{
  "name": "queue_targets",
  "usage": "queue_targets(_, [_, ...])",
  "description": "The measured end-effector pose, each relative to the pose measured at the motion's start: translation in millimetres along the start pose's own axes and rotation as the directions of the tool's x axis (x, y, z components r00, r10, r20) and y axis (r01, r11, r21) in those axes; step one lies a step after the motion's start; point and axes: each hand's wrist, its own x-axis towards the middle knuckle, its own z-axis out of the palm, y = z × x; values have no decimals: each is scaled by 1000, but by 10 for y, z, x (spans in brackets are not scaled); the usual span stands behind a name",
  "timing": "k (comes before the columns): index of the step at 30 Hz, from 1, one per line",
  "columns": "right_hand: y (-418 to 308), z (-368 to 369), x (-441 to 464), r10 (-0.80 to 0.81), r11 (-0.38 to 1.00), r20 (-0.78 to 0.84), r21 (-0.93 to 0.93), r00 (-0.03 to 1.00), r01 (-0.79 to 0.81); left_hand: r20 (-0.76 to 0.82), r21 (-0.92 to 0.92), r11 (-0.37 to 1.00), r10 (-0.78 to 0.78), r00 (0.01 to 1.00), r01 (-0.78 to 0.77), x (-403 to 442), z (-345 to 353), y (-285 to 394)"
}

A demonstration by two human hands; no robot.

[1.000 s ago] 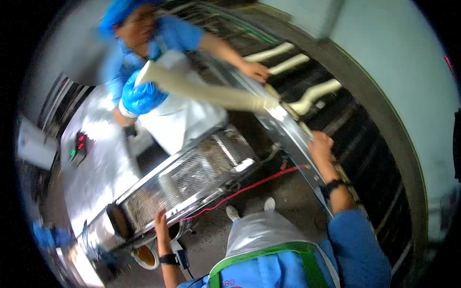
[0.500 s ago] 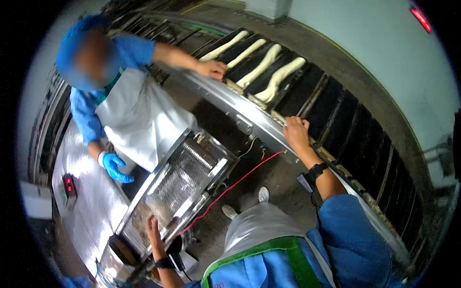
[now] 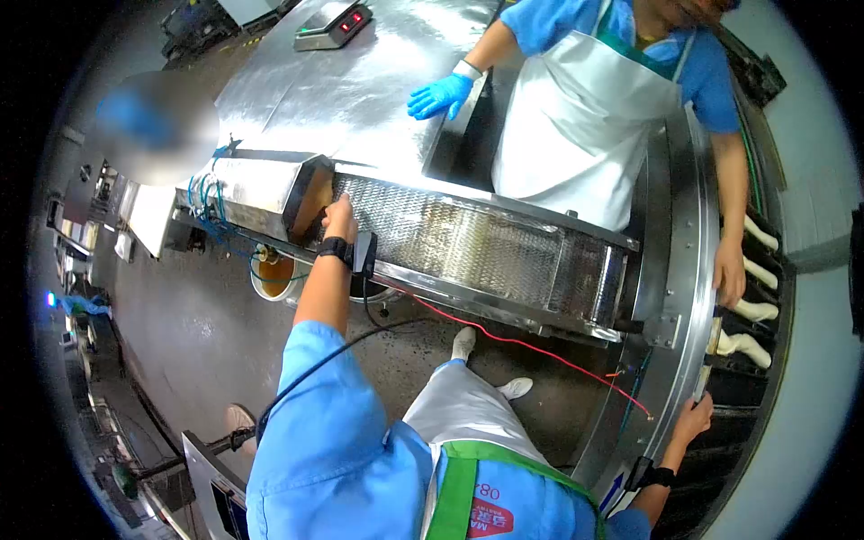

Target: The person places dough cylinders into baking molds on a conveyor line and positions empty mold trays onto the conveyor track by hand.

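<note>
My left hand (image 3: 339, 219) is over the left end of the mesh conveyor (image 3: 432, 225), beside the metal housing (image 3: 261, 193). Its fingers are curled together, and anything inside them is hidden. At the right, my right hand (image 3: 693, 418) has its fingers bent round the near edge of the dark trays (image 3: 729, 436). Pale dough strips (image 3: 745, 347) lie in the grooves further up. A co-worker's bare hand (image 3: 730, 270) rests at the same tray line, near the dough. The co-worker's blue-gloved hand (image 3: 441, 97) is spread over the steel table (image 3: 387, 63).
A scale (image 3: 333, 25) with red digits stands on the table. Below the mesh conveyor are a white bucket (image 3: 273, 277) of brown liquid and a red cord (image 3: 513, 340). Another person in a blue cap (image 3: 135, 112) is at the left.
The view has swung left. My left hand has moved onto the conveyor's end and its fingers have closed. My right hand stays at the tray edge. The co-worker no longer holds dough up.
</note>
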Motion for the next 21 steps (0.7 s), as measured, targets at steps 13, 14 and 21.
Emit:
queue_targets(13, [-63, 125, 152, 6, 981, -115, 195, 993, 17, 144, 461, 855, 194, 970, -239, 1195, -43, -105])
queue_targets(14, [-86, 160, 141, -22, 986, -200, 155, 980, 54, 210, 501, 827, 171, 963, -256, 1397, -39, -72])
queue_targets(21, [-227, -37, 169, 33, 987, -83, 157, 996, -19, 482, -588, 804, 263, 836, 87, 1682, -49, -786])
